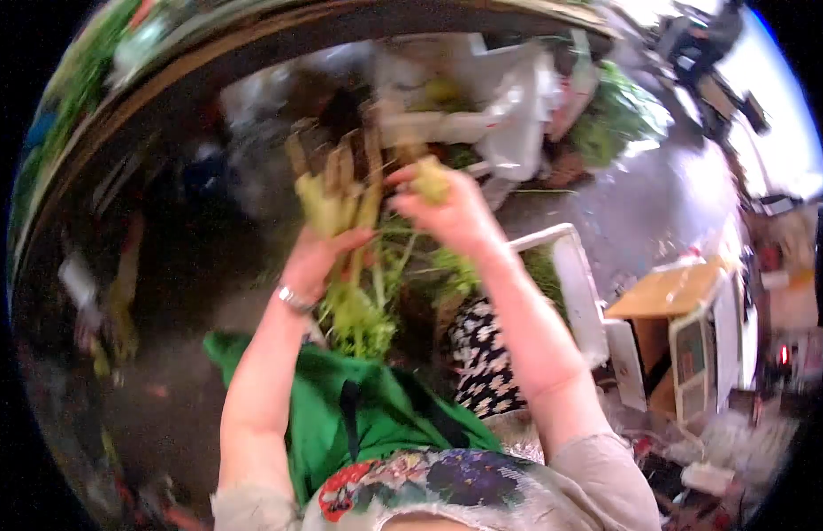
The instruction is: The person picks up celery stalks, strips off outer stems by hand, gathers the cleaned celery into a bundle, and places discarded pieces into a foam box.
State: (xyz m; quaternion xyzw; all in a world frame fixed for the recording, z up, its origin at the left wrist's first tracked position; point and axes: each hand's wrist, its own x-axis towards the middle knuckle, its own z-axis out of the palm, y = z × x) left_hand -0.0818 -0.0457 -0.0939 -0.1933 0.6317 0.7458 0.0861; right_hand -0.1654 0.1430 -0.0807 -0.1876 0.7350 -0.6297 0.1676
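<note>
My left hand (pixel 316 255) is closed round a bunch of celery-like stalks (pixel 360 323). Their pale, brownish ends point up and away from me, while the green leaves hang down toward my lap. A watch or bracelet (pixel 294 298) circles my left wrist. Just right of the bunch, my right hand (pixel 460 212) has its fingers curled in, with a crumpled yellowish leaf (pixel 432 181) against them. Motion blurs both the stalk ends and the fingertips. Beneath my hands lie more loose green stems (pixel 398 252).
A green apron (pixel 376 407) covers my lap. To the right stand a white foam box (pixel 579 292) with greens and a wooden-topped box (pixel 672 288). Ahead are white plastic bags (pixel 522 115), leafy greens (pixel 610 115) and a long table edge (pixel 279 35).
</note>
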